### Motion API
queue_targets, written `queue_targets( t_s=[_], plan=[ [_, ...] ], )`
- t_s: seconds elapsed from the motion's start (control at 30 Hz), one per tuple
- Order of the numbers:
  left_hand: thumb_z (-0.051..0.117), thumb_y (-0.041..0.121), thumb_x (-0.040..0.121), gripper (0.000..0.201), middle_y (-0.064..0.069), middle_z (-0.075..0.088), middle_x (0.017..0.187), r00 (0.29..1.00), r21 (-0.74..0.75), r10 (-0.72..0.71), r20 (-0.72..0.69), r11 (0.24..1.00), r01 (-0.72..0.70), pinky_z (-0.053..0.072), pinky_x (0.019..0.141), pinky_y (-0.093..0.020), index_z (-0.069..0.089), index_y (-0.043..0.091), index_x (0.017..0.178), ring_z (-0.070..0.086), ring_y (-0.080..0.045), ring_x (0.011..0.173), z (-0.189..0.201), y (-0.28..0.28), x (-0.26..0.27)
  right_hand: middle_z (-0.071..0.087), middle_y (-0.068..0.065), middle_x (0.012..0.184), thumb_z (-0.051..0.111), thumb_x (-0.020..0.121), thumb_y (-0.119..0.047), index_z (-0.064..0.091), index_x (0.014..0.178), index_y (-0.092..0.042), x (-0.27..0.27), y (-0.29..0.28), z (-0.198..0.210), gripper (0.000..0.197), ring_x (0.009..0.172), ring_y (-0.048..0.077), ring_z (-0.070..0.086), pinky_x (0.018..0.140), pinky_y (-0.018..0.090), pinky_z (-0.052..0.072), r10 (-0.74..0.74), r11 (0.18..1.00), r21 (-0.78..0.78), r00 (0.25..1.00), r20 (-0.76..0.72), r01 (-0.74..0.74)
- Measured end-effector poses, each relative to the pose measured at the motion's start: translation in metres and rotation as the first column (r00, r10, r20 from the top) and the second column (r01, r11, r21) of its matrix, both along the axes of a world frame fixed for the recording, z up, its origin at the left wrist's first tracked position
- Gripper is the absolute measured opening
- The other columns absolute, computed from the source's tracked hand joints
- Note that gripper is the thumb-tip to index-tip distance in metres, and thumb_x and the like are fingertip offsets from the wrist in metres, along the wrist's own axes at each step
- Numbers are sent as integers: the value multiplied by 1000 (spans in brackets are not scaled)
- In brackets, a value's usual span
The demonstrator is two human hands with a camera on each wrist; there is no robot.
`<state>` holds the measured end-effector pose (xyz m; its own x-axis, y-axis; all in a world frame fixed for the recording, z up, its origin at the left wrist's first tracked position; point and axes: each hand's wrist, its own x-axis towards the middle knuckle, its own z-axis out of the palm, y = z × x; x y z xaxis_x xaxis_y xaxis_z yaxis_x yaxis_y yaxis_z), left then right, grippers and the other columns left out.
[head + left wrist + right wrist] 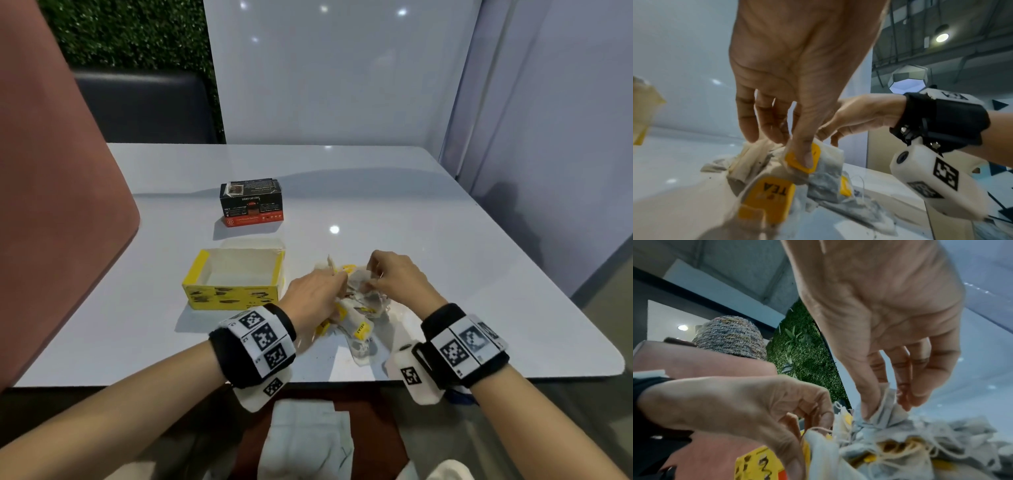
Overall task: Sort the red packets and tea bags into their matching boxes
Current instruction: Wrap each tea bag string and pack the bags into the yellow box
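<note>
A: Where are the tea bags?

B: In a loose pile (356, 308) on the white table (445, 240), near its front edge, just right of the yellow box (236, 291). They're pale paper bags with strings and yellow tags, all tangled together.

A: And the hands?

B: Both are in the pile. The left hand (315, 291) comes in from the left side; in its wrist view the thumb (803, 151) presses a yellow tag (797, 160) against the fingers, so it is pinching a bag. The right hand (397, 277) reaches from the right; its wrist view shows the thumb (867, 395) and fingertips closed on a bunch of grey bag paper (885, 408) at the top of the pile.

A: What about the boxes?

B: The yellow box is open at the top, with a white inside; I can see nothing in the part that shows. Behind it, farther from the person, stands a black box (251, 202) with a red band along the bottom. The two are apart, with a strip of table between them.

A: Any red packets?

B: I can't make out any. A bit of red shows deep in the pile between the hands, too small to tell what it is

A: Anything else?

B: Both wrists wear black bands with printed square markers, and white cloth lies in the person's lap
</note>
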<state>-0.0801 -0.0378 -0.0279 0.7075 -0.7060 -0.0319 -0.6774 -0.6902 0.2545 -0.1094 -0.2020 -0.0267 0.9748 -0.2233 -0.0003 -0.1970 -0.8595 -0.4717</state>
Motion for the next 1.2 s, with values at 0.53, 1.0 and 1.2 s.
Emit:
queue_targets(
  t_s=[0.53, 1.0, 1.2],
  plan=[
    [53, 8, 92, 10, -11, 60, 90, 290, -365, -222, -931, 595, -717, 56, 64, -21, 59, 2, 98, 60, -19, 77, 22, 26, 3, 71, 9, 81, 65, 78, 0, 59, 90, -13, -22, 10, 21, 18, 67, 19, 68, 59, 26, 54, -121, 828, 558, 954, 274, -56],
    [58, -16, 79, 47, -23, 56, 114, 117, -215, -197, -973, 606, -766, 58, 72, -28, 38, -8, 121, 64, -26, 91, 26, 45, -19, 68, 1, 79, 55, 86, -17, 66, 87, -9, -49, 52, 14, 13, 70, 16, 64, 61, 28, 51, 273, 958, -133, 671, 689, -252],
    [53, -20, 80, 74, -28, 56, 117, 75, -216, -261, -962, 566, -796, 59, 66, -27, 14, -7, 142, 70, -25, 79, 38, 48, -22, 70, 0, 91, 57, 86, -16, 68, 99, -9, -72, 50, -9, 19, 85, 16, 66, 66, 31, 56, 479, 876, -267, 668, 569, -401]
  ],
)
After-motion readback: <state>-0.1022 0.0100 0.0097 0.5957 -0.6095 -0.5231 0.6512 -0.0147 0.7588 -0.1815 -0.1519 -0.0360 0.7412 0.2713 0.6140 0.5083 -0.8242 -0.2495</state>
